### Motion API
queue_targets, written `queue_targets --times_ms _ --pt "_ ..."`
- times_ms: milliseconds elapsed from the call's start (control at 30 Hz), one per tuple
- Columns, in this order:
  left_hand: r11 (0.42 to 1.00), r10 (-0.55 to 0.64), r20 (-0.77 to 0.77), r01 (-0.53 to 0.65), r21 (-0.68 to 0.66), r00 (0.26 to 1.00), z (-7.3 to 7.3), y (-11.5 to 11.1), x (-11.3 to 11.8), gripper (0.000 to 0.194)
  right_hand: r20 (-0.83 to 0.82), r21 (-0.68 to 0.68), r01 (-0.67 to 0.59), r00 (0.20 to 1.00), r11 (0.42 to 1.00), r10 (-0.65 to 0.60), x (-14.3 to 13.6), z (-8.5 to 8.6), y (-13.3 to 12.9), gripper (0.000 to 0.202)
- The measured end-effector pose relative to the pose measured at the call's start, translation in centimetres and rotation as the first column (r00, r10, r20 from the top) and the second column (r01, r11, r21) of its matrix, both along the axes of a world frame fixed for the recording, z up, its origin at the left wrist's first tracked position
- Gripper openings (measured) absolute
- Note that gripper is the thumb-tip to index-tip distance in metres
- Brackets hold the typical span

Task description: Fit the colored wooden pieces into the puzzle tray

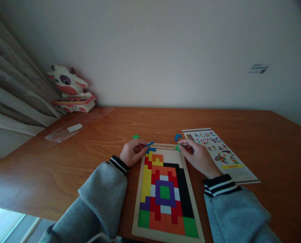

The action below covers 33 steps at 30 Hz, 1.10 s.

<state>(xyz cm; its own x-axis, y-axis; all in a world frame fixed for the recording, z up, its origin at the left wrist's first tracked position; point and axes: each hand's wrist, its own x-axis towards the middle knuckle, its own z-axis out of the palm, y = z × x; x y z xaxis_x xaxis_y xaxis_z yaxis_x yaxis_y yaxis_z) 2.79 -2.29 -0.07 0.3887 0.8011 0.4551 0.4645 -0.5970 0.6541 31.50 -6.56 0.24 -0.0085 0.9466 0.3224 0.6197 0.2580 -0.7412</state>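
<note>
A wooden puzzle board (137,206) lies in front of me, largely filled with coloured block pieces. White base shows near its top. My left hand (132,152) is over the upper left corner, pinching a thin blue puzzle piece (149,144) between thumb and fingers. At the upper right corner, my right hand (197,156) grips a small green puzzle piece (177,147) by its fingertips. Beyond the board, a loose green piece (136,136) lies near my left hand. A loose blue piece (177,136) rests just past my right hand.
A printed pattern sheet (231,167) lies on the wooden table (102,131) to the right. On the left are a clear plastic bag (61,135) and a cow-shaped toy keyboard (73,91) by the curtain (11,74). A wall (165,54) rises behind the table.
</note>
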Motion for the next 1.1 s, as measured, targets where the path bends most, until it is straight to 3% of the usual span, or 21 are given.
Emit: queue_targets --times_ms 167,300,433,567,700,900,1000,1100 --pt "0.996 -0.002 -0.019 0.004 0.088 1.000 0.2 0.1 0.0 0.016 0.002 -0.010 -0.006 1.000 1.000 0.006 -0.2 0.3 -0.1 0.022" --pt "0.998 0.028 0.008 -0.028 -0.054 1.000 -0.3 0.0 0.0 0.023 0.027 -0.040 -0.069 0.997 0.997 0.070 0.0 0.4 -0.2 0.021" --pt "0.993 -0.036 0.052 0.042 -0.112 0.998 -0.5 -0.1 0.0 0.033 0.020 -0.131 -0.214 0.976 0.968 0.219 0.0 0.6 -0.5 0.020" --pt "0.992 -0.107 0.085 0.112 -0.055 0.991 0.0 -0.1 0.2 0.016 -0.013 -0.149 -0.277 0.961 0.949 0.278 -0.3 1.0 -0.7 0.021" --pt "0.998 -0.062 0.072 0.060 0.027 0.995 0.2 -0.1 0.3 0.012 -0.023 -0.147 -0.266 0.964 0.953 0.266 -0.4 1.0 -0.7 0.022" --pt "0.978 -0.085 0.094 0.101 -0.183 0.992 -0.6 -0.2 0.3 0.020 -0.048 -0.147 -0.271 0.962 0.951 0.267 -0.2 0.9 -0.6 0.024" --pt "0.983 -0.083 0.136 0.104 -0.154 0.987 -0.6 -0.3 0.1 0.020 -0.074 -0.116 -0.179 0.982 0.977 0.171 0.2 0.7 -0.3 0.025" --pt "0.968 -0.100 0.213 0.145 -0.207 0.972 -0.6 -0.4 0.1 0.025 -0.102 -0.087 -0.036 0.994 0.996 0.027 0.7 0.0 0.3 0.028"
